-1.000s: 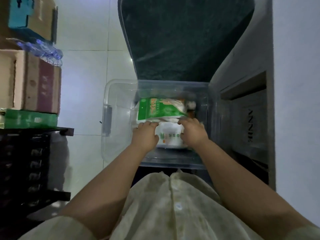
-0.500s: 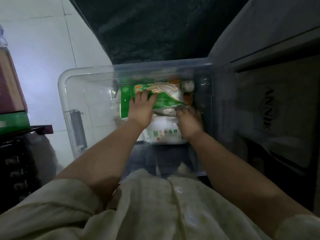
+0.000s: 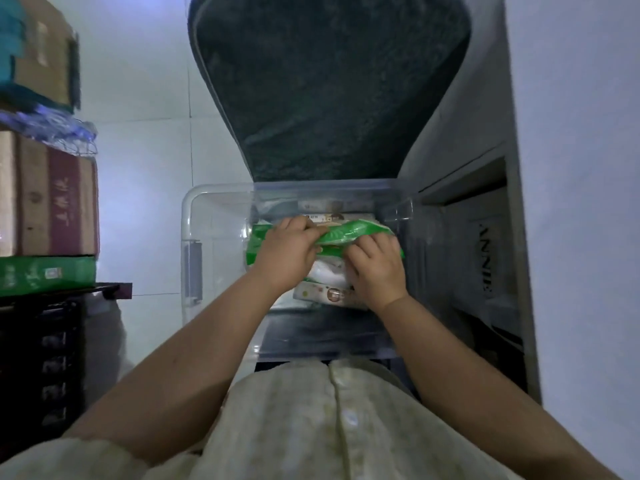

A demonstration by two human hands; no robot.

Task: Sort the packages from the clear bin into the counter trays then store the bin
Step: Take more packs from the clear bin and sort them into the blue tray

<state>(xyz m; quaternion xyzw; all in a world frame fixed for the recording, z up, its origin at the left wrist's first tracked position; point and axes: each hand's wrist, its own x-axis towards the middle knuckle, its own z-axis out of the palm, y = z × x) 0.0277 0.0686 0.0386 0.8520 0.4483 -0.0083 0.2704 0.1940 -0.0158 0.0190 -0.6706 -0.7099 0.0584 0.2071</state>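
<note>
Reaching down into the bin (image 3: 194, 216), both hands meet at the centre of the frame on a green pack (image 3: 360, 232). The left hand (image 3: 284, 252) covers the pack's left half, its fingers curled over the top edge and closed on the wrapper. The right hand (image 3: 375, 268) sits just below and right of it, fingers bent and pressed onto the pack's lower right edge; whether they pinch it or only rest on it cannot be told. The green pack lies on top of the others inside the bin, toward its right side. A white pack (image 3: 327, 271) shows between the two hands, a pale printed pack (image 3: 325, 294) sticks out beneath the right wrist, and more packs (image 3: 329, 211) lie behind, near the far wall. The bin's left half shows only clear plastic. A dark mat (image 3: 329, 84) fills the upper middle of the frame, just beyond the bin. Cardboard boxes (image 3: 52, 202) stack at the left edge over a green box (image 3: 45, 273).
</note>
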